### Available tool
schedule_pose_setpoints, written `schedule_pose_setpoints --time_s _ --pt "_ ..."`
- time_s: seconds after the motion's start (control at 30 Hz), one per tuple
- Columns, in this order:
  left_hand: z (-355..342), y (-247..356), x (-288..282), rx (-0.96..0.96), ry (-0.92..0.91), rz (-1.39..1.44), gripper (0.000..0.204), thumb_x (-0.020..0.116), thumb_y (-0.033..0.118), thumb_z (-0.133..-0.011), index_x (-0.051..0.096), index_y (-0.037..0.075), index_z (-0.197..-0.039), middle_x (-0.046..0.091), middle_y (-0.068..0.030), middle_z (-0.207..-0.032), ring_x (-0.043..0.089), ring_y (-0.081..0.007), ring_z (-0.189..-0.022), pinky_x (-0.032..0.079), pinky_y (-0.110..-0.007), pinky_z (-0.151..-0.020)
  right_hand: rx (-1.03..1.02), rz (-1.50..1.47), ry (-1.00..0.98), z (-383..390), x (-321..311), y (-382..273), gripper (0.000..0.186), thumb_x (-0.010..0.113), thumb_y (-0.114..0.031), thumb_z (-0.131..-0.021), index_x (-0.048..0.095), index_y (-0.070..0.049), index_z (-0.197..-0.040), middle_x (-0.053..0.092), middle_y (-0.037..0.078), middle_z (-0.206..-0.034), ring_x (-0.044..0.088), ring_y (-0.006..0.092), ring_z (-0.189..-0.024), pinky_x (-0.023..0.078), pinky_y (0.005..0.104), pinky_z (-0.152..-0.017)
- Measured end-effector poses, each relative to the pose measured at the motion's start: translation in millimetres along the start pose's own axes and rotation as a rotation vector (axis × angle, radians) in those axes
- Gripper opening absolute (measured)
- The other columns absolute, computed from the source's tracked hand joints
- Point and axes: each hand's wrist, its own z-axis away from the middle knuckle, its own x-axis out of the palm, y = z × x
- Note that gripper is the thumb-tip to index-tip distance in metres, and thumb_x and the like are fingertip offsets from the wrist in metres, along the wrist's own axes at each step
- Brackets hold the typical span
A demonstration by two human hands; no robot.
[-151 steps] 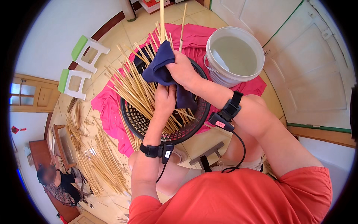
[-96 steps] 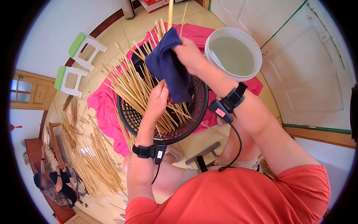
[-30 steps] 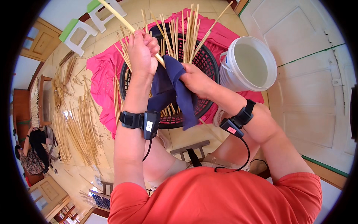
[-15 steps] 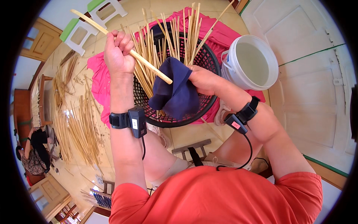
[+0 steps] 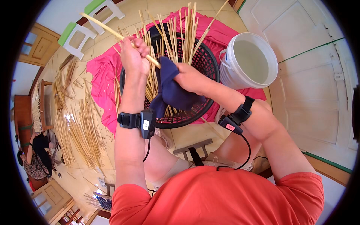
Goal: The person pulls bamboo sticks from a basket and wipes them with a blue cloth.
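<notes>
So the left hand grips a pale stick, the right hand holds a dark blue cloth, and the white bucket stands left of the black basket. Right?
Not quite: the white bucket stands right of the black basket, as the head view shows. The left hand does grip a pale stick, and the right hand holds a dark blue cloth.

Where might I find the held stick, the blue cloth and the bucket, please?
Held stick (image 5: 102, 26): head view, on its upper length.
Blue cloth (image 5: 177, 95): head view, on its hanging middle.
Bucket (image 5: 231, 75): head view, on its outer wall.
</notes>
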Motion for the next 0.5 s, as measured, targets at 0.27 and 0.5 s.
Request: schedule_pose_setpoints --time_s 0.27,0.5 --pt "-6.4 7.6 -7.1 -0.187 -0.298 0.207 0.030 0.027 0.026 -0.096 0.045 0.003 -0.089 0.032 -0.0011 -0.065 0.027 -0.0086 -0.050 0.023 -0.020 -0.041 0.211 -0.419 0.085 -1.9 -7.1 2.0 0.026 0.047 -0.025 -0.090 0.059 -0.002 -0.095 0.062 0.007 -0.084 0.059 0.0154 -0.070 0.049 0.0287 -0.063" --pt "-10.7 11.2 -15.4 -0.112 -0.169 0.124 0.017 0.035 0.020 -0.094 0.042 0.006 -0.086 0.038 -0.0030 -0.067 0.033 -0.0111 -0.053 0.031 -0.023 -0.047 0.159 -0.458 -0.014 -0.9 -23.5 -1.3 0.026 0.051 -0.023 -0.089 0.056 -0.001 -0.102 0.060 0.007 -0.093 0.059 0.0141 -0.081 0.048 0.0275 -0.072"
